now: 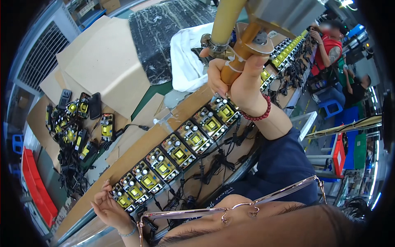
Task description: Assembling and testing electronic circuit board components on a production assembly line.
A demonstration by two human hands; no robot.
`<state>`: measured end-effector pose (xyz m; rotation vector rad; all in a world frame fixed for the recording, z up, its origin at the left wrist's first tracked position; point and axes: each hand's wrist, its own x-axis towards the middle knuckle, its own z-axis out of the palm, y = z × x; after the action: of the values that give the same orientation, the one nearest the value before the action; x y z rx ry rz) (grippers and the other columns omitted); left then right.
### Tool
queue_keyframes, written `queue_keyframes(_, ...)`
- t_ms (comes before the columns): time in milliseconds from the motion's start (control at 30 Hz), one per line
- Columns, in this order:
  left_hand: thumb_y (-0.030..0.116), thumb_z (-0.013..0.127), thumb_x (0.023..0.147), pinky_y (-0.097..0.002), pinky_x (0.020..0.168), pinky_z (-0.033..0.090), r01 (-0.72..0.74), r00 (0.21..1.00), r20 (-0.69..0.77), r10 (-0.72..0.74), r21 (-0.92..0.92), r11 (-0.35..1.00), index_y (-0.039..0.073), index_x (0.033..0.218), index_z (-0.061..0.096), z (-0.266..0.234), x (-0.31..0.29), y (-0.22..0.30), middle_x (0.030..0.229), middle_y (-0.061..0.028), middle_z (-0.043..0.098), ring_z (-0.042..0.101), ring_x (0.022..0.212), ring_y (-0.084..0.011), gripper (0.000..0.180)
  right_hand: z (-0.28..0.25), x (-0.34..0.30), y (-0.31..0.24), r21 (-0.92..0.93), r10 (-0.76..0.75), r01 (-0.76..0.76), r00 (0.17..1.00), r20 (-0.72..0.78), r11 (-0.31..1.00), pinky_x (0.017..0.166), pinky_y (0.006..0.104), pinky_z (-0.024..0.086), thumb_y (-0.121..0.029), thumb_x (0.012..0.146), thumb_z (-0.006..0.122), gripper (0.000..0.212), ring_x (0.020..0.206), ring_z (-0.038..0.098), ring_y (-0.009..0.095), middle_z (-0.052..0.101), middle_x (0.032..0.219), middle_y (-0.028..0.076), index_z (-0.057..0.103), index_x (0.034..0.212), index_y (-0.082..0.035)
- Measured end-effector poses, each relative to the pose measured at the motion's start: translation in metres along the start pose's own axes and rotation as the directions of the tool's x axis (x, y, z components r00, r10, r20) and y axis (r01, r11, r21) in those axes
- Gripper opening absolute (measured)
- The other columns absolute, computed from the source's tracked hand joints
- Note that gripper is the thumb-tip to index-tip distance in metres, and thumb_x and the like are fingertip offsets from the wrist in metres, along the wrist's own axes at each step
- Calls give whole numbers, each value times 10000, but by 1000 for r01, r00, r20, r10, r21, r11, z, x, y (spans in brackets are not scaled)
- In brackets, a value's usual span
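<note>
My right hand (247,84) is wrapped round an amber cylindrical dispenser handle (235,66), bound with cable ties and hanging under a thick yellowish hose (225,22) with a metal clamp. Below that hand, a small bluish tip (214,99) shows close above the boards. A slanting row of several power-supply circuit boards (163,168), with yellow transformers and silver-topped capacitors, lies along a wooden strip. At the row's lower left end, my left hand (109,209) rests with its fingers apart, fingertips against the end board and strip. Black cables (216,164) trail from the boards towards me.
A tangled pile of boards and cables (72,127) lies at the left, near cardboard sheets (98,66). A white cloth (189,57) and a black-wrapped bundle (158,37) lie behind. A red tray (37,185) stands far left. Other people (329,47) sit at the right beside more boards.
</note>
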<state>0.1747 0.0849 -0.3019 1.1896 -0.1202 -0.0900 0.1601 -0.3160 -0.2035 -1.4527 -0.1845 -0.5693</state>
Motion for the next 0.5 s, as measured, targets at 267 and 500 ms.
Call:
queue_keyframes(267, 362, 189, 1009, -402, 1012, 351, 12, 1000, 4, -12, -12, 1000, 48, 884, 579, 5, -1, 5, 939, -180, 630, 545, 1112, -322, 515, 1, 0, 8, -70, 39, -36, 998, 41, 997, 340, 212, 257, -667, 925, 308, 724, 321, 281, 83, 402, 426, 13, 522, 950, 25)
queue_keyframes(500, 346, 191, 1005, -421, 1020, 345, 5, 1000, 12, -5, -21, 1000, 43, 887, 577, 3, 0, 3, 930, -181, 628, 543, 1105, -329, 504, -1, 2, 5, -82, 36, -36, 999, -1, 996, 347, 224, 276, -670, 926, 292, 731, 325, 302, 88, 405, 427, 15, 512, 916, 27)
